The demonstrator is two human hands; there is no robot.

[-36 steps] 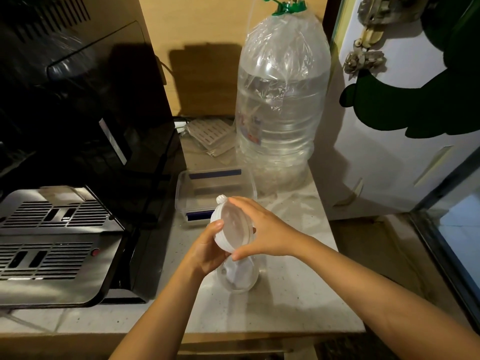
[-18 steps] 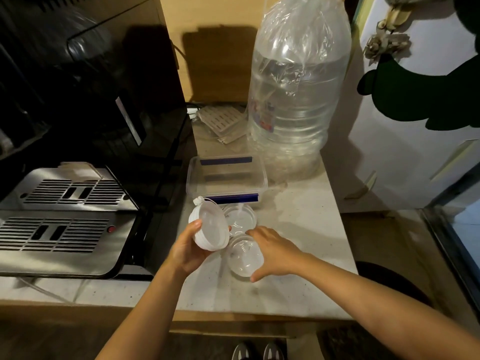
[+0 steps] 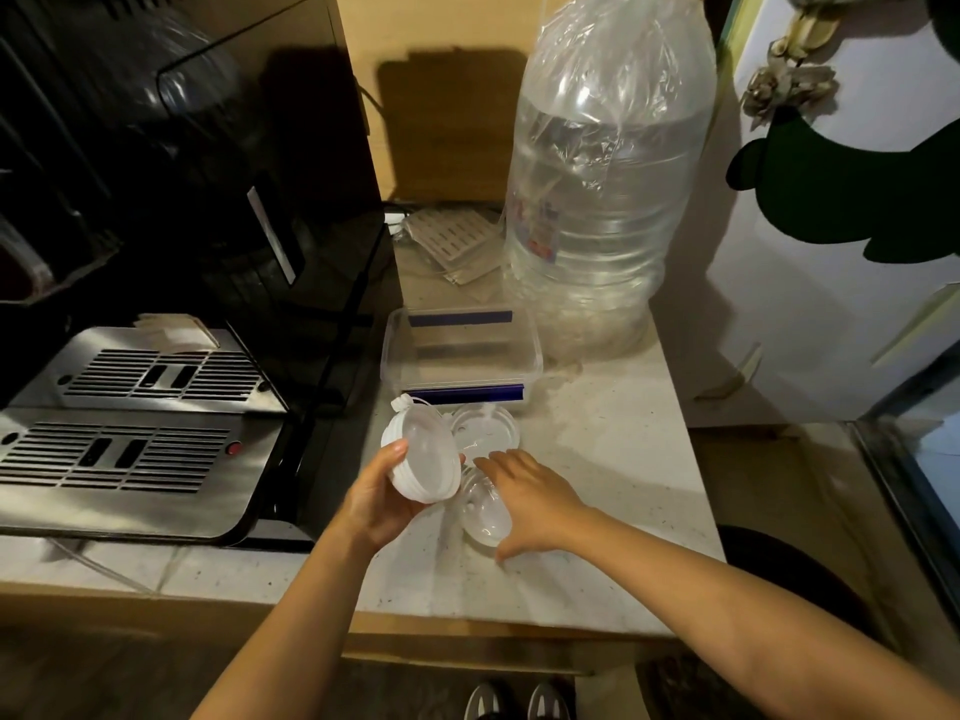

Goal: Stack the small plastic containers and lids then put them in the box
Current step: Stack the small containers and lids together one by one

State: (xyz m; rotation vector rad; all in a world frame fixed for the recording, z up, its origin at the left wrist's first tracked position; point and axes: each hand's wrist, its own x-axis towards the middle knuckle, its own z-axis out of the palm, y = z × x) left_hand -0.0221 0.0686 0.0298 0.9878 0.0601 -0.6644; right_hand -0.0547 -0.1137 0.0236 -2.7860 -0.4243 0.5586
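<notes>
Left hand (image 3: 382, 498) closed around a tilted stack of small containers (image 3: 423, 457), held above the counter (image 3: 597, 459). Right hand (image 3: 530, 504) spread open over a clear lid (image 3: 483, 511) just right of that stack. Another lid (image 3: 485, 426) just beyond, clear box (image 3: 462, 350) farther back.

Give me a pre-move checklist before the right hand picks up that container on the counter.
1. Left hand holds the stack of containers securely: ok, fingers wrapped around it.
2. Right hand on the loose container: ok, resting over it, grip not yet closed.
3. Second loose piece within reach: ok, lies beside the box.
4. Box open to receive: ok, no lid on it.
5. Box interior free: cannot tell, clear walls.
6. Water bottle clear of path: ok, behind the box.
</notes>
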